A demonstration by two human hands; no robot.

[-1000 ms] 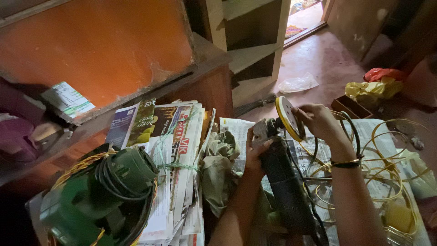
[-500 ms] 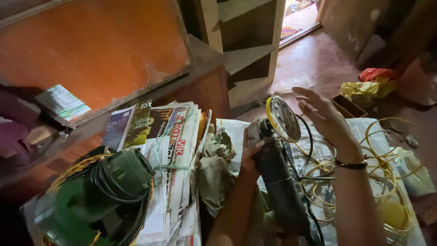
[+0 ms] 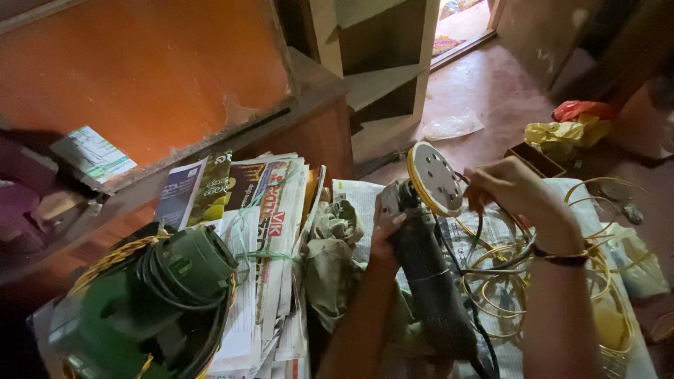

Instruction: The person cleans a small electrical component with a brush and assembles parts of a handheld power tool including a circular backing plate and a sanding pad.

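**Right hand closes on the sanding pad while the left steadies the grinder**

The dark angle grinder (image 3: 428, 281) lies head-up across the person's lap, its round pale backing pad (image 3: 435, 179) with small holes tilted toward the open doorway. The left hand (image 3: 385, 235) is wrapped around the grinder's neck just below the pad, thumb pressed against the gear housing. The right hand (image 3: 509, 189), which half a second ago hovered open and spread beside the pad, has now curled in and its fingertips meet the pad's right edge; the fingers look closed on the rim, though the exact pinch is hidden behind the knuckles. A dark bracelet (image 3: 560, 258) sits on that wrist. The pad itself has turned slightly more face-on than before, which suggests it is being handled by hand rather than merely inspected.

Right of the grinder, loops of yellow cable (image 3: 554, 281) sprawl over newspaper. Left of it lies a crumpled olive cloth (image 3: 333, 260), then a tied stack of newspapers (image 3: 263, 238), and farther left a green power tool (image 3: 147, 295) wound in its black cord. Beyond the grinder's head stands an orange wooden cabinet (image 3: 154, 70).
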